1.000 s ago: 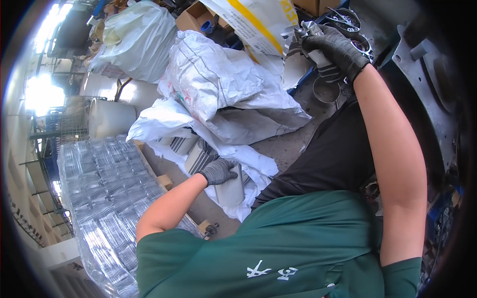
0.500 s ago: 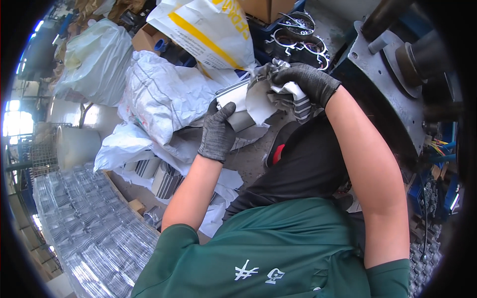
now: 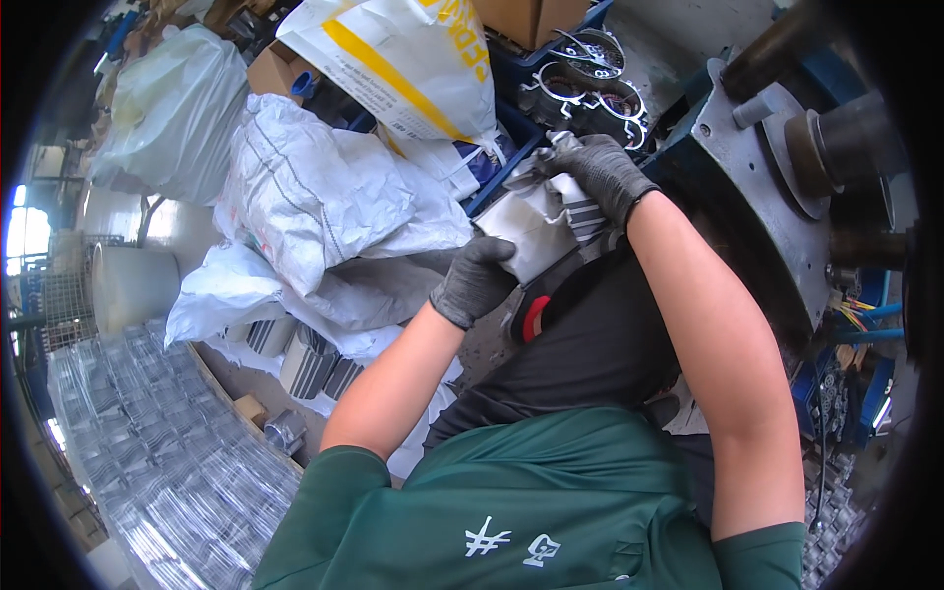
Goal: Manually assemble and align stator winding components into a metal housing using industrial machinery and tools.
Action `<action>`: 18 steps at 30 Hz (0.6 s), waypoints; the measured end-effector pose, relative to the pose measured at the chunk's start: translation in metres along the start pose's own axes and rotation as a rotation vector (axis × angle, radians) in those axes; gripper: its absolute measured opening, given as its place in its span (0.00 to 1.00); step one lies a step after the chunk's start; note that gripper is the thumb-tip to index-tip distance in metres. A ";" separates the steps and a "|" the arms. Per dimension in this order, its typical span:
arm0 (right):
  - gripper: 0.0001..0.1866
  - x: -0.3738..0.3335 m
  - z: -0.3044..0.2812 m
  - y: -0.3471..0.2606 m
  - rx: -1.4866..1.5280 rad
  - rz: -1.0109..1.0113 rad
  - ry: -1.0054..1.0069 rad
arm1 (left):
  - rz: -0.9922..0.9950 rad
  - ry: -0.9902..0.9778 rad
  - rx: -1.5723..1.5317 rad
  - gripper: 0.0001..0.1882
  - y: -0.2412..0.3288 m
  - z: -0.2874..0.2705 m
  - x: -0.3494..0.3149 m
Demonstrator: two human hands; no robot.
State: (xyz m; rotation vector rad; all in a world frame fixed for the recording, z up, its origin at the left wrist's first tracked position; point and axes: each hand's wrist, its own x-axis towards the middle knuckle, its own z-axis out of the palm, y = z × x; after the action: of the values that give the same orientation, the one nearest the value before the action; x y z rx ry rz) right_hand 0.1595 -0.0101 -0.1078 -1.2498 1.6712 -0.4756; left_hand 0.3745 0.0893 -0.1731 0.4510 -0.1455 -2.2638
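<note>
Wrapping (image 3: 586,216), striped and crumpled, is filling my right hand (image 3: 605,174), looking light and soft; my left hand (image 3: 478,279) is grasping the pale packet (image 3: 537,248) between my hands, probably stiffer, best held along its edges.

Matt knit cloth covers my left fingers (image 3: 492,250) and my right fingers (image 3: 602,165). The pale packet (image 3: 531,238) I'm holding looks smooth with a soft sheen, and the grey wrapping (image 3: 537,169) is crumpled; paper or plastic, I can't tell. The white sack (image 3: 305,187) is rough woven plastic, creased all over; the translucent bag (image 3: 172,123) is thin, filmy plastic. At my left, the clear wrap (image 3: 172,442) is glossy plastic. My green shirt (image 3: 531,462) and black trousers (image 3: 590,339) are matt cloth, the box (image 3: 526,20) matt cardboard, the machine plate (image 3: 762,187) smooth, dull metal.
</note>
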 end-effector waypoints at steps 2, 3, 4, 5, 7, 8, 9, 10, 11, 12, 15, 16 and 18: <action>0.32 0.034 -0.014 0.041 -0.243 -0.201 0.059 | -0.019 -0.117 0.476 0.44 0.001 0.000 0.012; 0.32 0.038 -0.012 0.039 -0.263 -0.127 0.092 | -0.097 -0.026 0.806 0.37 0.013 -0.001 0.013; 0.31 0.037 -0.012 0.025 -0.286 -0.057 0.131 | -0.178 0.067 1.135 0.30 0.024 0.001 0.014; 0.33 0.031 -0.013 0.017 -0.278 -0.059 0.128 | -0.121 0.102 1.153 0.26 0.022 -0.003 0.015; 0.28 0.034 -0.012 0.016 -0.227 -0.034 0.224 | -0.064 0.118 1.171 0.23 0.003 -0.018 0.037; 0.26 0.030 -0.008 0.009 -0.270 -0.109 0.243 | -0.059 0.322 1.061 0.21 -0.007 -0.037 0.049; 0.23 0.024 -0.001 -0.002 -0.270 -0.109 0.251 | -0.056 0.520 0.941 0.20 -0.015 -0.048 0.059; 0.20 0.028 0.006 -0.001 -0.364 -0.208 0.307 | -0.059 0.513 0.940 0.20 -0.023 -0.048 0.068; 0.19 0.028 0.007 0.003 -0.396 -0.288 0.322 | -0.076 0.559 0.577 0.20 -0.032 -0.047 0.078; 0.18 0.026 0.009 0.002 -0.430 -0.366 0.335 | -0.095 0.593 0.210 0.20 -0.042 -0.047 0.091; 0.20 0.038 0.050 -0.011 -0.715 -0.440 0.279 | -0.043 0.471 -0.009 0.23 -0.041 -0.096 0.125; 0.21 0.039 0.051 -0.010 -0.821 -0.511 0.277 | 0.020 0.411 -0.094 0.27 -0.044 -0.087 0.136; 0.20 0.042 0.050 -0.010 -0.840 -0.443 0.218 | 0.000 0.371 -0.159 0.28 -0.041 -0.077 0.150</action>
State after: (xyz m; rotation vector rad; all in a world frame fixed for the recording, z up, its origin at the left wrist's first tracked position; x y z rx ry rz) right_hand 0.2075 -0.0400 -0.1423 -2.2761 1.8434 -0.1530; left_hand 0.2818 0.0086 -0.2962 0.7729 0.2217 -2.1301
